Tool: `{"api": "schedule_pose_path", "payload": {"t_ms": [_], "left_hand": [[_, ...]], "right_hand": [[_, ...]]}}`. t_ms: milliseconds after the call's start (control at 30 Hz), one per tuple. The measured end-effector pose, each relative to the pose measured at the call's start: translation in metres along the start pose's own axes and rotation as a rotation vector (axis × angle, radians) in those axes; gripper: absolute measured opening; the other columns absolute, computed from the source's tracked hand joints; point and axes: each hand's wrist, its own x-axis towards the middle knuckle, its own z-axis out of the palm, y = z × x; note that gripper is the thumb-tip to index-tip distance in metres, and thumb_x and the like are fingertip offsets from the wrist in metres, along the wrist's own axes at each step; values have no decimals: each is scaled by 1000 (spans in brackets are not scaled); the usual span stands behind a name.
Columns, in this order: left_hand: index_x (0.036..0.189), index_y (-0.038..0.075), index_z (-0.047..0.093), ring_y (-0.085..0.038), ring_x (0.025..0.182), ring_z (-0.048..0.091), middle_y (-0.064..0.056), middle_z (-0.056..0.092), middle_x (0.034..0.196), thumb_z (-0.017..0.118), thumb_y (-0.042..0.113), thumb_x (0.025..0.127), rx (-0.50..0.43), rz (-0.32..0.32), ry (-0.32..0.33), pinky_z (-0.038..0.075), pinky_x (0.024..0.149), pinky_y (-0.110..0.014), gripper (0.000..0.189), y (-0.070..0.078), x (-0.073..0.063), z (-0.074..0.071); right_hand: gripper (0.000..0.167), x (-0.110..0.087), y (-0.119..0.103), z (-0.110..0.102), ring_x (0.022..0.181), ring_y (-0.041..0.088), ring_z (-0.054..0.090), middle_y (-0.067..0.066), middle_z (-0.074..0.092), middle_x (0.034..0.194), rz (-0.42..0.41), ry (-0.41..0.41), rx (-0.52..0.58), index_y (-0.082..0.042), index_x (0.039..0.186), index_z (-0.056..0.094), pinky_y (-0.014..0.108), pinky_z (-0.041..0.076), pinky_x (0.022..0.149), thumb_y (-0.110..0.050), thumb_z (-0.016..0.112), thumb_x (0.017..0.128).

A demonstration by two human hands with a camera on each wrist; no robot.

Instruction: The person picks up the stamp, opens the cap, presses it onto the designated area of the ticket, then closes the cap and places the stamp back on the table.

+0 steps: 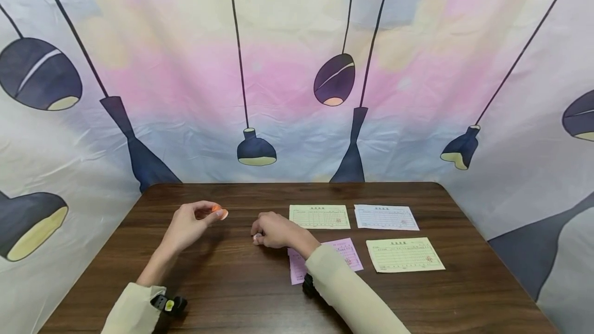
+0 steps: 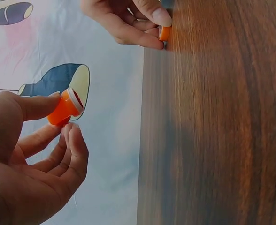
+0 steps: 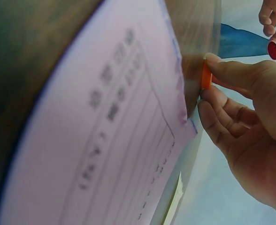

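My left hand (image 1: 187, 227) is raised above the left part of the table and pinches a small orange stamp (image 2: 63, 111) between thumb and fingertips. The stamp has a white rim, and its round red face (image 3: 273, 49) shows in the right wrist view. Low over the tabletop, my right hand (image 1: 277, 230) pinches a small orange cap (image 3: 206, 75) between thumb and fingers. A pink printed slip (image 1: 351, 254) lies partly hidden under my right forearm. In the left wrist view the cap is right at the table surface.
Beyond the pink slip lie a yellow-green slip (image 1: 317, 216) and a pale blue slip (image 1: 385, 217). A yellow slip (image 1: 406, 255) lies to the right; several slips bear red marks. The brown table (image 1: 241, 298) ends near a cloth backdrop (image 1: 297, 133) printed with lamps.
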Motion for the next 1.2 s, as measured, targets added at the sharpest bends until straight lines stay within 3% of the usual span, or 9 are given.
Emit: {"api": "schedule_pose_path", "payload": {"t_ms": [233, 467, 667, 967, 1200], "left_hand": [[121, 7, 75, -22, 94, 72, -12, 78, 109, 73, 45, 99, -71, -12, -29, 55, 73, -29, 44, 4, -2, 3], [116, 8, 76, -29, 95, 73, -14, 79, 106, 74, 46, 98, -110, -10, -45, 54, 72, -29, 42, 7, -2, 9], [115, 9, 77, -30, 93, 76, -12, 79, 107, 75, 41, 98, -175, -4, -88, 61, 76, -36, 36, 14, -4, 21], [114, 3, 76, -29, 89, 77, -14, 79, 106, 74, 24, 100, -239, 5, -128, 64, 77, -40, 25, 27, -8, 38], [111, -1, 76, -28, 86, 77, -17, 79, 102, 75, 21, 99, -341, 44, -201, 64, 77, -39, 26, 40, -12, 56]], "right_hand": [[14, -2, -5, -6, 98, 7, 65, -3, 70, 109, -13, 6, -49, -16, 112, 80, 21, 55, 85, -21, 69, 103], [16, -11, -11, -22, 91, 6, 59, -1, 67, 108, -15, 33, -14, -12, 113, 79, 19, 51, 80, -20, 68, 104], [17, -27, -11, -36, 89, 5, 56, 0, 69, 107, -32, 84, 21, -10, 113, 78, 19, 49, 78, -17, 64, 105], [20, -56, -9, -52, 92, 5, 69, 3, 71, 109, -52, 145, 157, -5, 119, 76, 16, 55, 79, -15, 68, 103], [17, -80, -5, -61, 100, 17, 75, 5, 73, 110, -56, 252, 202, -6, 116, 76, 29, 61, 87, -9, 71, 100]]}}
